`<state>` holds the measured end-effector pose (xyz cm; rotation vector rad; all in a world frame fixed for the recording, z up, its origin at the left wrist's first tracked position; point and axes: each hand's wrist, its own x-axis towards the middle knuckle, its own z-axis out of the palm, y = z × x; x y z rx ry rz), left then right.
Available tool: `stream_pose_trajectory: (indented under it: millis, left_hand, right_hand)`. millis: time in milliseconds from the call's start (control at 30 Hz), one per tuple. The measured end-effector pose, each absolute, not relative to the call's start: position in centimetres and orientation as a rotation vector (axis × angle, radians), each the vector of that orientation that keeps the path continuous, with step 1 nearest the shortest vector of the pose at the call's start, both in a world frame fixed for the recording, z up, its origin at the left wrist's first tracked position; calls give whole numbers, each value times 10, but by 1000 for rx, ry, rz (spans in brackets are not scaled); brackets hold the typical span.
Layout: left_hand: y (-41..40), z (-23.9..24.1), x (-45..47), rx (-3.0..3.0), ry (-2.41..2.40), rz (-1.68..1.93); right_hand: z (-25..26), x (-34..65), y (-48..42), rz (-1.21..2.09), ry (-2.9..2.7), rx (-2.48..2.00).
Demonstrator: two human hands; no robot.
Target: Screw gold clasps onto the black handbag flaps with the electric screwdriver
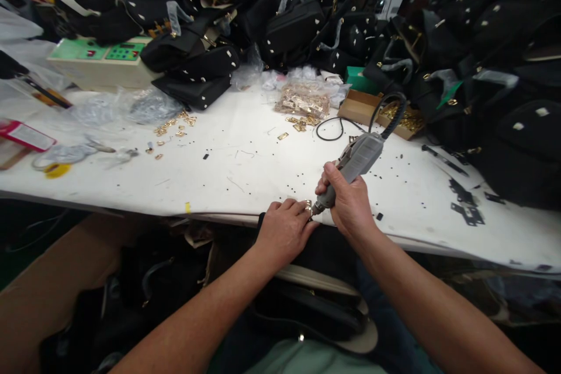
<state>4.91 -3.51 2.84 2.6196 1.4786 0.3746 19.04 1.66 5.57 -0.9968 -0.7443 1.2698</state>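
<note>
In my right hand (353, 201) is a grey electric screwdriver (362, 155), tilted with its tip down and left. That tip meets a small gold metal plate (308, 205) at the table's front edge. My left hand (284, 228) presses fingers and thumb around the plate and the black bag material beneath it. The black handbag (315, 304) with a beige edge hangs over my lap, its upper part resting on the table edge. Whether a screw sits under the tip is too small to tell.
Loose gold clasps (175, 127) lie on the white table (232, 158), with a bag of gold plates (302, 102) farther back. An open cardboard box (359, 106) holds gold pieces. Black handbags (293, 29) pile along the back. A control box (105, 61) stands at left.
</note>
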Motion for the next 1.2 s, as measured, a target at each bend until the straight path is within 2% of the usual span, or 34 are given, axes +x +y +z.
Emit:
stream_pose_trajectory:
  millis: [800,1200]
  left_hand:
    - [-36,25,46,2626,1459,361]
    - [-35,25,46,2628,1463,337]
  right_hand:
    - [56,192,15,1262,-731,-984]
    - [45,183,41,1098,-820,-1028]
